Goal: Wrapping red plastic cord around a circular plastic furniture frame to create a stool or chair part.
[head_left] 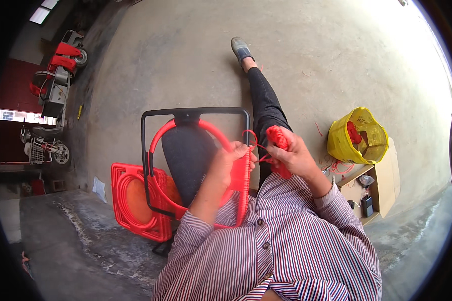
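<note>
A squarish black frame (216, 111) with a red ring (160, 132) inside it leans over my lap. Red cord (243, 193) is wound closely along its right side and lower edge. My left hand (227, 163) is closed around the wound right side near its upper part. In my right hand (294, 154) is a bundle of red cord (277, 136), held just right of the frame. Loose strands run between the bundle and the frame by my left fingers. My left fingertips are partly hidden behind the frame.
At my left stand several red-wrapped frames (139, 200), stacked together. To my right are a yellow bucket (339, 140) with red cord inside and an open cardboard box (385, 188) holding a black device (367, 205). Scooters (60, 85) line the left wall.
</note>
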Available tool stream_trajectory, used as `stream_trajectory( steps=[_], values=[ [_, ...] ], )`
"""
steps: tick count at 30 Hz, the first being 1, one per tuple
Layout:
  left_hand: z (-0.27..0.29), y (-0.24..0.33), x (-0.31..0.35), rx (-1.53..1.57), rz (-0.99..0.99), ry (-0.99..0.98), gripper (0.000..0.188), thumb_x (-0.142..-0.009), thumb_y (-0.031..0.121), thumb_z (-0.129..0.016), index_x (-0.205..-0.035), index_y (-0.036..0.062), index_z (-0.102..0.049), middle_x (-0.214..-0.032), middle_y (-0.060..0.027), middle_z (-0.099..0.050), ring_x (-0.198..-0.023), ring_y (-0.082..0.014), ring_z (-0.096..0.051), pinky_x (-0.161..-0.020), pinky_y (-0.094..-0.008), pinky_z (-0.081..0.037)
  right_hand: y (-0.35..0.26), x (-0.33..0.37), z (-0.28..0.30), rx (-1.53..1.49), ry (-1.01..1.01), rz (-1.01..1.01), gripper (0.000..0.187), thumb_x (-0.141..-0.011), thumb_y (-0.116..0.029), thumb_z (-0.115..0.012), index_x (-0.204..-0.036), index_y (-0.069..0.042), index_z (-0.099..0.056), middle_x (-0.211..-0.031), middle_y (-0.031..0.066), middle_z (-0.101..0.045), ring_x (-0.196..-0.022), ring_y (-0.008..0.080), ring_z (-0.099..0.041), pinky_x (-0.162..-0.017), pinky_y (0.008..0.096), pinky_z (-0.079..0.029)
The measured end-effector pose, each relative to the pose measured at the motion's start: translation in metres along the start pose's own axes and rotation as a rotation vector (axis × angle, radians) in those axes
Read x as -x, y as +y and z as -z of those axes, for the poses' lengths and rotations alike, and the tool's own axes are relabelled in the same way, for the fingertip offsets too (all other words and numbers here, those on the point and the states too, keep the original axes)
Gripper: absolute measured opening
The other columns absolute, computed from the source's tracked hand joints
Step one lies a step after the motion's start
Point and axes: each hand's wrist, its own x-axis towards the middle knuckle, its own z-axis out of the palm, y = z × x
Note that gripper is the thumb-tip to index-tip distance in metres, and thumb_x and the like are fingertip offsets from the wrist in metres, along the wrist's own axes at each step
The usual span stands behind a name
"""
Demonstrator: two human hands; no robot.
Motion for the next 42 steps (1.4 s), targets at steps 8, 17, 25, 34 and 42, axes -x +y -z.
stream_trajectory(
  steps=[8,17,25,34,42],
  values=[
    [0.003,0.003,-0.007,0.124,0.018,-0.002,0.024,-0.089,0.025,-0.065,-0.100,0.0039,-0.059,-0.075,-0.0138,-0.065,-0.059,-0.0214,-0.065,-0.056,-0.0330,-0.054,-0.020,0.056,0.024,-0.161,-0.008,-0.020,0.010,-0.088,-0.009,-0.061,-0.096,-0.006,-0.057,-0.069,-0.0030,-0.055,-0.055,0.0039,-0.050,-0.047,0.0197,-0.039],
    [0.015,0.013,-0.002,0.115,0.061,-0.008,0.016,-0.087,0.017,-0.064,-0.085,0.0087,-0.051,-0.076,-0.0162,-0.065,-0.059,-0.0250,-0.065,-0.055,-0.0363,-0.054,-0.034,0.034,0.068,-0.261,0.059,-0.024,0.045,-0.086,-0.013,-0.054,-0.130,-0.003,-0.049,-0.099,0.0055,-0.059,-0.084,0.0116,-0.058,-0.073,0.0264,-0.050],
    [0.004,0.005,0.009,0.183,0.030,-0.085,0.014,-0.090,0.015,-0.062,-0.085,0.0086,-0.051,-0.076,-0.0184,-0.066,-0.059,-0.0258,-0.066,-0.054,-0.0354,-0.057,0.000,-0.022,-0.011,0.628,-0.255,0.028,0.069,-0.074,-0.007,-0.064,-0.139,-0.003,-0.041,-0.095,0.0140,-0.067,-0.093,0.0219,-0.063,-0.081,0.0338,-0.049],
    [0.000,0.000,0.003,0.152,0.011,-0.092,0.017,-0.089,0.018,-0.063,-0.091,0.0031,-0.056,-0.074,-0.0175,-0.066,-0.058,-0.0248,-0.065,-0.055,-0.0339,-0.056,-0.021,-0.058,-0.019,-0.138,-0.183,0.175,0.071,-0.077,0.001,-0.060,-0.144,-0.007,-0.036,-0.106,0.0029,-0.060,-0.095,0.0121,-0.057,-0.087,0.0272,-0.045],
    [0.001,-0.003,-0.002,0.063,0.008,-0.085,0.019,-0.088,0.018,-0.064,-0.092,0.0015,-0.057,-0.075,-0.0175,-0.066,-0.058,-0.0252,-0.065,-0.055,-0.0348,-0.055,-0.029,-0.055,-0.014,0.105,0.235,0.468,0.020,-0.083,-0.001,-0.068,-0.103,-0.001,-0.063,-0.108,0.0042,-0.059,-0.091,0.0123,-0.060,-0.078,0.0283,-0.051]
  ],
)
